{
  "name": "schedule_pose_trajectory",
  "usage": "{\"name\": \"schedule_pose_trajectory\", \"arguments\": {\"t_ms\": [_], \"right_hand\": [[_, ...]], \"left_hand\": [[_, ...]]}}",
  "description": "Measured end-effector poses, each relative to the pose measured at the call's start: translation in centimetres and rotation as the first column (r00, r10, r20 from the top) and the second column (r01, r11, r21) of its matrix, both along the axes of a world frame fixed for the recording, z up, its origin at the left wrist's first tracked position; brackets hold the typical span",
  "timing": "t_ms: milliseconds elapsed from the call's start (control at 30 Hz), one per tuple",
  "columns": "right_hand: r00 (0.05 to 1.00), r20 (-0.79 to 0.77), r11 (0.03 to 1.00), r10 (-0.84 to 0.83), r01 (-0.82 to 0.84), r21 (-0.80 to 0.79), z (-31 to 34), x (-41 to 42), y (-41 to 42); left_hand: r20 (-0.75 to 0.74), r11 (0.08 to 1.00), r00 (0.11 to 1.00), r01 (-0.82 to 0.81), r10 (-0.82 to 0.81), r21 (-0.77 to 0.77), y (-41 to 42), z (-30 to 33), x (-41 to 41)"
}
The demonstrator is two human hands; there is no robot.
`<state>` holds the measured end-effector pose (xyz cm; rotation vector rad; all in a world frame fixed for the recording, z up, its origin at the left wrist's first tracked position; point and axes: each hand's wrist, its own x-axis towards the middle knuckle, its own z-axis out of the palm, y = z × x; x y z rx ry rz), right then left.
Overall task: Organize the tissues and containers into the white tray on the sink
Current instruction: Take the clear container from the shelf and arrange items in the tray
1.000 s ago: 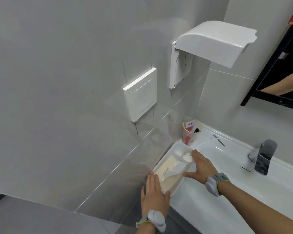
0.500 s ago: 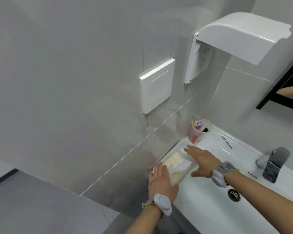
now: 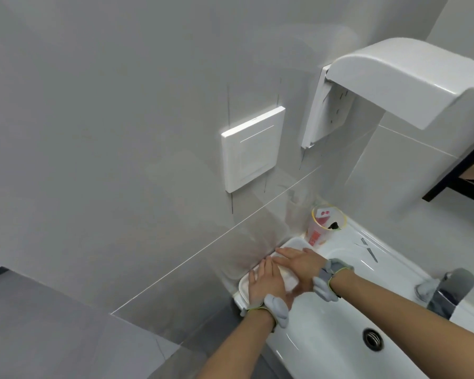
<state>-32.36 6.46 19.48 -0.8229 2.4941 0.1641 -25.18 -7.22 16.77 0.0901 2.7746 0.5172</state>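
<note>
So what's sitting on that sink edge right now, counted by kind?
White tray: 1
Clear cup with yellow rim: 1
Chrome tap: 1
Thin dark sticks on the rim: 2
Total: 5
Both hands lie flat over the tray, hiding what it holds.

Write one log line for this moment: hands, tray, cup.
left hand flat on white tray | right hand flat on tray | cup upright behind tray, outside
</note>
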Motion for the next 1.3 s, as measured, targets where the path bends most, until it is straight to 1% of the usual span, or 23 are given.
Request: {"name": "schedule_pose_trajectory", "arguments": {"t_ms": [67,100,133,200,233,367,533,633,800,900,1000,1133,1300], "right_hand": [[1.0,-0.015,1.0,0.018,-0.018,0.008,-0.1,0.0,0.2],[1.0,-0.015,1.0,0.02,-0.02,0.0,-0.4,0.0,0.3],[1.0,-0.016,1.0,0.02,-0.021,-0.012,-0.6,0.0,0.4],[1.0,-0.01,0.999,0.018,-0.018,-0.031,-0.8,-0.1,0.6],[1.0,-0.001,0.999,0.016,-0.016,-0.037,-0.9,-0.2,0.8],[1.0,-0.015,0.999,0.026,-0.027,-0.047,-0.7,-0.1,0.9],[0.999,0.01,0.999,0.047,-0.046,-0.023,0.4,0.1,1.2],[0.999,0.004,0.999,0.036,-0.036,-0.006,0.9,-0.4,1.7],[1.0,-0.002,1.0,0.022,-0.022,-0.002,1.5,-1.5,2.6],[1.0,0.001,1.0,0.021,-0.021,-0.006,1.3,-1.7,2.6],[1.0,0.026,1.0,0.015,-0.014,-0.027,0.9,-1.9,2.7],[0.999,0.039,0.999,0.01,-0.008,-0.049,0.9,-1.6,3.0],[0.999,-0.016,0.999,-0.032,0.032,0.003,1.4,-1.3,2.9]], "left_hand": [[-0.135,0.997,0.988,-0.076,0.074,-0.012,0.2,-0.2,0.0],[-0.172,0.994,0.98,-0.102,0.096,-0.027,0.2,-0.2,0.0],[-0.142,0.996,0.986,-0.092,0.088,-0.021,0.3,-0.3,0.1],[0.018,0.999,0.999,-0.036,0.036,-0.009,0.4,-0.6,-0.1],[0.062,1.0,0.998,-0.012,0.012,-0.011,0.5,-0.5,-0.4],[0.078,0.998,0.997,0.006,-0.001,-0.059,0.5,0.6,-0.6],[0.068,0.998,0.997,0.041,-0.037,-0.055,-0.7,0.7,0.3],[0.063,0.998,0.998,0.018,-0.014,-0.053,-2.1,0.3,1.5],[0.014,0.997,1.0,-0.023,0.024,-0.079,-3.4,0.0,4.2],[0.023,0.997,0.999,-0.044,0.045,-0.061,-3.4,0.4,4.4],[0.06,0.998,0.996,-0.069,0.07,-0.009,-3.2,0.3,4.1],[0.064,0.996,0.994,-0.088,0.089,-0.011,-3.1,0.2,4.2],[0.031,0.996,0.997,-0.072,0.073,-0.043,-3.6,0.4,4.8]]}}
